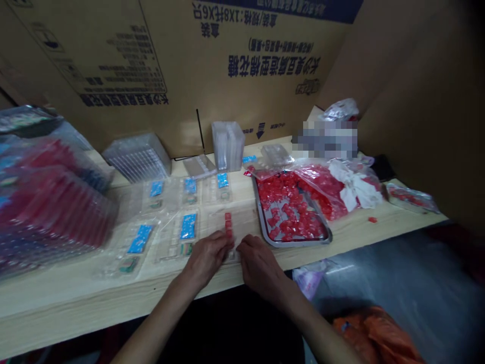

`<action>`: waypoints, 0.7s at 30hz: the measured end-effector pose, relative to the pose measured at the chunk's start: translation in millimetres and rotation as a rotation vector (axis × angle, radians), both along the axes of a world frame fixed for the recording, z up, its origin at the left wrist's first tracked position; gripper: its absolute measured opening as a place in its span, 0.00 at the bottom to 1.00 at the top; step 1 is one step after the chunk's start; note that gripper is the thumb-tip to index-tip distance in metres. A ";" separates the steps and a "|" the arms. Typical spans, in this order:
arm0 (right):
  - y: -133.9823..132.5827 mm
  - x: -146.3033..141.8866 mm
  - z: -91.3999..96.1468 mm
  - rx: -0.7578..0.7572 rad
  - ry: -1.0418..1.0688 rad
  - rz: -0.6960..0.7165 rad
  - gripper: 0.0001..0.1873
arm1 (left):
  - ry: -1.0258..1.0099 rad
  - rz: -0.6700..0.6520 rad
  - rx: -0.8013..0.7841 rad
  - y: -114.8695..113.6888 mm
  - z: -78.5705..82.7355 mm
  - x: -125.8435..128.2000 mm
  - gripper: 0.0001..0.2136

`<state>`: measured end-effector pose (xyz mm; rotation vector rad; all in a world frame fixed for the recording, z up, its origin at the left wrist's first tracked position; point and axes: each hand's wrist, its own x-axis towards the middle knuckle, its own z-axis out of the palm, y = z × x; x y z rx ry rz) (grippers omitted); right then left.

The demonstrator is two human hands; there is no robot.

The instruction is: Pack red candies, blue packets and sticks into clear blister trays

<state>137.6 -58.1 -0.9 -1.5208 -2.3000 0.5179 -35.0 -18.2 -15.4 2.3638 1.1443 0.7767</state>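
A short column of small red cubes (228, 225) sits in a clear plastic blister tray (223, 217) at the table's front. My left hand (207, 258) reaches it from the left, with its fingertips against the lower cubes. My right hand (259, 263) rests just to the right, its fingers curled near the tray's lower edge. Whether either hand grips anything is hidden by the fingers. Beyond my right hand, a metal tray (254, 194) holds a loose heap of red cubes. Small blue packets (188, 226) lie in neighbouring clear trays.
Stacked clear trays with red and blue contents (53, 197) stand at the left of the wooden table (113, 288). A red-filled plastic bag (322, 189) and white cloth (354, 184) lie right. Cardboard (246, 76) walls the back. An orange bag (373, 338) lies below.
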 end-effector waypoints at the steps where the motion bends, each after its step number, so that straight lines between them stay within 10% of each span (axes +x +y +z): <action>1: 1.0 1.2 0.4 -0.001 0.012 0.007 0.11 | 0.011 0.002 0.037 -0.7 -2.1 -0.5 0.12; 10: 66.0 79.1 4.0 0.239 -0.173 -0.413 0.18 | 0.031 0.101 0.114 -2.2 -9.5 5.7 0.14; 14: 89.9 100.9 5.9 0.181 -0.302 -0.366 0.09 | -0.209 0.213 0.001 0.1 10.6 16.4 0.12; 21: 57.4 48.5 12.9 0.297 0.149 -0.177 0.05 | -1.088 0.328 -0.906 7.5 33.0 61.0 0.18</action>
